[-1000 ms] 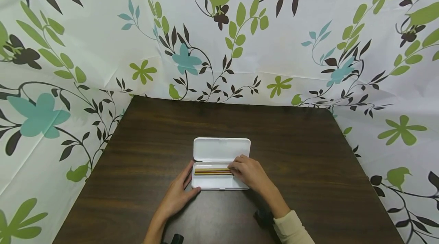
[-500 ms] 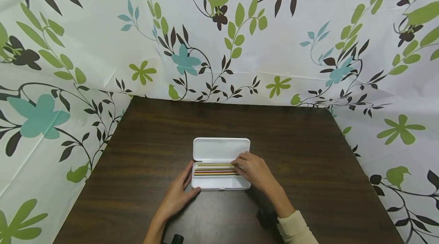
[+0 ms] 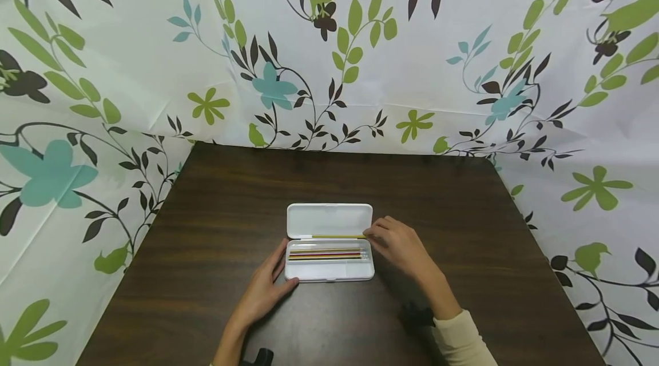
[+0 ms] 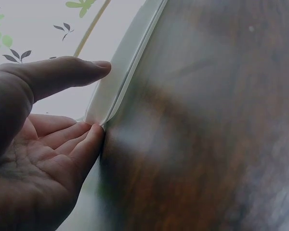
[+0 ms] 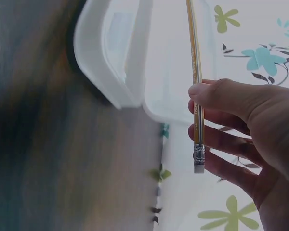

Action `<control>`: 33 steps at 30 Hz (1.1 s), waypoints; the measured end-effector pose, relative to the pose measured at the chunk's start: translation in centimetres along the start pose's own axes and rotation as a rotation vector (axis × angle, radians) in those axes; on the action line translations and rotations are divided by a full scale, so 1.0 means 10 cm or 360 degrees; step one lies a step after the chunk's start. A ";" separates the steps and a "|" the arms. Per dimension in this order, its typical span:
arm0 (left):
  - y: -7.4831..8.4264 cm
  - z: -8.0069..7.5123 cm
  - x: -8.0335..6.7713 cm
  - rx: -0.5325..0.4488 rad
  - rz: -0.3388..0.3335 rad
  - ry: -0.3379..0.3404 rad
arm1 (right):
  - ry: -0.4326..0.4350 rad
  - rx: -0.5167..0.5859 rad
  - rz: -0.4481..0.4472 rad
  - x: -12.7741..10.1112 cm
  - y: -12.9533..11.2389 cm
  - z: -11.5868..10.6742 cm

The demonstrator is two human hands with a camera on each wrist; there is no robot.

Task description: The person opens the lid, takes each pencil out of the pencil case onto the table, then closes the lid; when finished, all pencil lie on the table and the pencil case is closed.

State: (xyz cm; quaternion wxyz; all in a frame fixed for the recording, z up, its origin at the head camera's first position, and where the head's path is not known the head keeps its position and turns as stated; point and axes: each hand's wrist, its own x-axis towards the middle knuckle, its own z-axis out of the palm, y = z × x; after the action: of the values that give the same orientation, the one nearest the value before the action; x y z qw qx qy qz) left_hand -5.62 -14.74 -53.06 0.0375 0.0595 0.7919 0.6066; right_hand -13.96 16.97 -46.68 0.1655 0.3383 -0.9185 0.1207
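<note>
A white pencil case [image 3: 329, 273] lies on the table with its lid [image 3: 329, 218] laid back. Several pencils [image 3: 324, 254] rest side by side inside. My right hand [image 3: 399, 246] pinches a yellow pencil [image 5: 198, 118] near its eraser end, thumb against fingers. In the head view that pencil lies level over the hinge line between lid and tray. My left hand [image 3: 265, 291] is at the case's left end, thumb by the front corner and fingers along the side. Its fingertips touch the case edge [image 4: 118, 72] in the left wrist view.
The dark wood table [image 3: 231, 183] extends around the case. Behind and beside it hangs a white cloth [image 3: 412, 68] printed with leaves, flowers and birds. Black wrist devices sit near both forearms, one of them a black cylinder [image 3: 265, 357] by the left.
My right hand has lifted the yellow pencil out from among the others and moved it back and right, above the tray. My left hand stays at the case. The view has shifted slightly.
</note>
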 end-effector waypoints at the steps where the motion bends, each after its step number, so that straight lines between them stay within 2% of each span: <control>1: 0.00 0.00 0.00 0.0003 -0.0005 0.0001 | 0.0011 -0.0002 -0.0003 -0.01 0.02 -0.02; 9: 0.01 0.01 0.00 0.0033 0.0026 0.0020 | 0.0065 -0.0026 0.0039 -0.13 0.25 -0.17; 18: 0.01 0.02 0.00 0.0025 -0.0025 0.0001 | 0.0008 -0.0084 0.0212 -0.34 0.49 -0.42; 33: 0.05 0.02 0.00 0.0067 -0.0065 0.0005 | 0.0009 -0.0124 0.0388 -0.70 0.89 -0.72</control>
State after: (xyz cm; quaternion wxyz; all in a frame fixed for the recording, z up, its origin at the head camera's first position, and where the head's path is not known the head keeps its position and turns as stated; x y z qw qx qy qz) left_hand -5.60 -14.38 -52.68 0.0475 0.0431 0.8056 0.5890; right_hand -13.19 30.04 -43.75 0.1652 0.2171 -0.9563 0.1050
